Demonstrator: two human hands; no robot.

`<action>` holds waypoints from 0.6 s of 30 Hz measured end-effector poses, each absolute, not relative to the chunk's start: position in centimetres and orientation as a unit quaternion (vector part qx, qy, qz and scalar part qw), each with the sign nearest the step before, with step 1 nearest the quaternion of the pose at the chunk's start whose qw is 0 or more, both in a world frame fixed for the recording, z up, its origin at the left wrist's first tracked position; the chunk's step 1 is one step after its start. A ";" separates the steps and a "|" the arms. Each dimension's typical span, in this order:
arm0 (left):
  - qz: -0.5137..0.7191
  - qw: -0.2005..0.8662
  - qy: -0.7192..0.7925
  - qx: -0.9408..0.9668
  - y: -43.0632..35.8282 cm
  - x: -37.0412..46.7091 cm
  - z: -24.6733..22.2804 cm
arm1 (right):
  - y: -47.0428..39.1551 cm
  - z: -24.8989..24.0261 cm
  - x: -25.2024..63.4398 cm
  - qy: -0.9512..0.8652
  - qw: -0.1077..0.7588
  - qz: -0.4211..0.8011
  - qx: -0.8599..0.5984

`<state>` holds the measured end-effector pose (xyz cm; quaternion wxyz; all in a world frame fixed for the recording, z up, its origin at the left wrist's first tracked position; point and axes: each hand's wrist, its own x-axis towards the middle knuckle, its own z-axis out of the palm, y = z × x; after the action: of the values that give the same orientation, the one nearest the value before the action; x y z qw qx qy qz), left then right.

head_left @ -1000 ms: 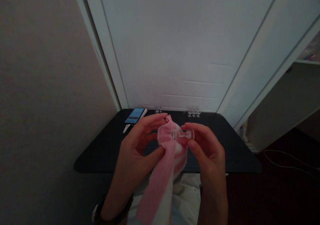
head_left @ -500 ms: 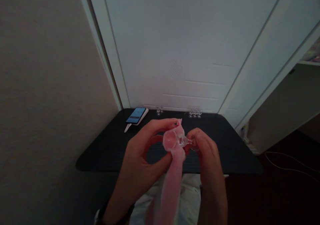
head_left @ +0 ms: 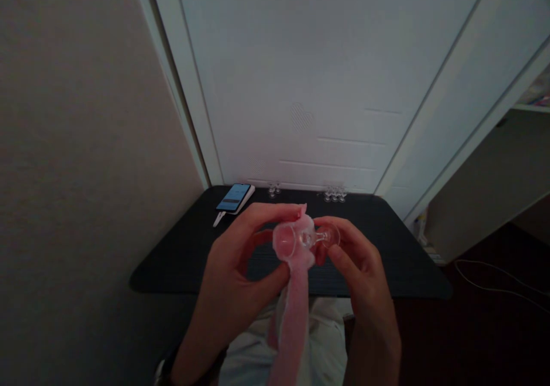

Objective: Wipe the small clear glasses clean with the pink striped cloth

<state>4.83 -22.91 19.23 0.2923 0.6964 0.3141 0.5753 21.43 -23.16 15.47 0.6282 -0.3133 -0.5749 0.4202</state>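
A small clear stemmed glass (head_left: 285,241) lies sideways between my hands above the table, its bowl to the left and its foot to the right. My left hand (head_left: 244,266) pinches a pink cloth (head_left: 296,317) that wraps behind and around the bowl, fingers above and thumb below. The cloth's long end hangs down toward my lap. My right hand (head_left: 356,266) grips the glass by its round foot, with the thumb in front and the fingers behind. Part of the bowl is hidden by the cloth.
The dark table (head_left: 180,260) stands against a white panelled door (head_left: 301,77). On its far edge are a few small clear glasses (head_left: 273,189) and a group of several more (head_left: 334,193). A lit phone (head_left: 234,197) rests at the back left with a white plug attached.
Both hands have shifted slightly, carrying the glass a little to the left. My right hand's fingers have turned on the foot, so the thumb now shows in front of it.
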 end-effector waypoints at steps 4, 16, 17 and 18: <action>0.575 0.310 0.301 0.694 -22.7 4.5 19.1 | -23.3 15.3 21.6 -0.563 0.654 0.417 -0.284; 0.467 0.266 0.313 0.783 -22.3 4.6 18.4 | -25.6 16.8 20.1 -0.618 0.634 0.388 -0.255; 0.462 0.266 0.314 0.786 -22.3 4.5 18.4 | -25.8 16.9 20.1 -0.630 0.623 0.381 -0.265; 0.460 0.266 0.317 0.786 -22.3 4.5 18.4 | -26.0 17.1 20.1 -0.639 0.615 0.373 -0.275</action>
<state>4.45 -22.26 18.38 0.2662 0.7855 0.3174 0.4597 20.06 -26.02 17.08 0.6146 -0.2745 -0.6387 0.3729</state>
